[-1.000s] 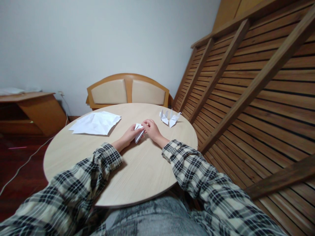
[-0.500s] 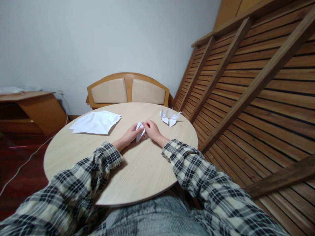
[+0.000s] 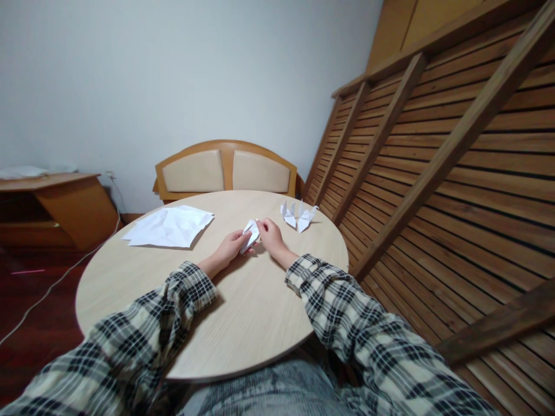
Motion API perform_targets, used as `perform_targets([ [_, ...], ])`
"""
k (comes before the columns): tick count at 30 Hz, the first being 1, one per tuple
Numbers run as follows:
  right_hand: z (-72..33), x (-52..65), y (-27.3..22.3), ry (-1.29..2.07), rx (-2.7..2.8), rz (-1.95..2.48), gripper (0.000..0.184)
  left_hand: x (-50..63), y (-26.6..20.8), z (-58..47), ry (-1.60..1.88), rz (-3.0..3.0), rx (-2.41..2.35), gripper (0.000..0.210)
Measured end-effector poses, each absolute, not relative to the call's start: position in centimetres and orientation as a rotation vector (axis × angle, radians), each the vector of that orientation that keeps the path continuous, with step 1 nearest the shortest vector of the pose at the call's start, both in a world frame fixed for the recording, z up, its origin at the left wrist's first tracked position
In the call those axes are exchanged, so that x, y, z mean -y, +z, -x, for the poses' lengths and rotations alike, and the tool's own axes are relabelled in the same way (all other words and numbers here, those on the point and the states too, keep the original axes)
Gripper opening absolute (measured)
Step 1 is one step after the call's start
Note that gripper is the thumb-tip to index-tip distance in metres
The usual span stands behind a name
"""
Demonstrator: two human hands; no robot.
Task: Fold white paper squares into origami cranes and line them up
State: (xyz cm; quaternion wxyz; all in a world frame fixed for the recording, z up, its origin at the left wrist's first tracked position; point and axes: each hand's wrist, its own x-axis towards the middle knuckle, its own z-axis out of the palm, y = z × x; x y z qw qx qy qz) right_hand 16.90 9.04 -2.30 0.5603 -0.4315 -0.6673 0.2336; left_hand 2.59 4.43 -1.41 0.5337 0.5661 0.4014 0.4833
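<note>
White folded paper (image 3: 250, 235), kinda narrow and pointy, is tilted above the far half of the round table (image 3: 247, 312), with the left hand (image 3: 229, 247) gripping it, thumb on top. The right hand (image 3: 272, 238) has its fingers curled in at the upper edge, but honestly can't tell if they're pinching it. Two paper cranes (image 3: 306, 216) sit off to the right, and crinkly white sheets (image 3: 169, 226) lie left.
</note>
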Motion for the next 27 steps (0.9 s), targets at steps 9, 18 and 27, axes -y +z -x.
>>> perform_targets([
  [9,-17.06,-9.07,-2.31,0.729,1.588,0.972,0.038,-4.49,-1.56,-2.83,1.156,-1.305,-0.937,0.039],
  [18,-17.17,-9.22,-2.46,0.754,1.578,0.956,0.043,-3.91,-1.17,-2.75,1.124,-1.623,-1.085,0.042],
  [27,-16.86,-9.35,-2.52,0.635,1.571,1.01,0.04,-4.1,-1.43,-2.73,1.117,-1.702,-1.067,0.048],
])
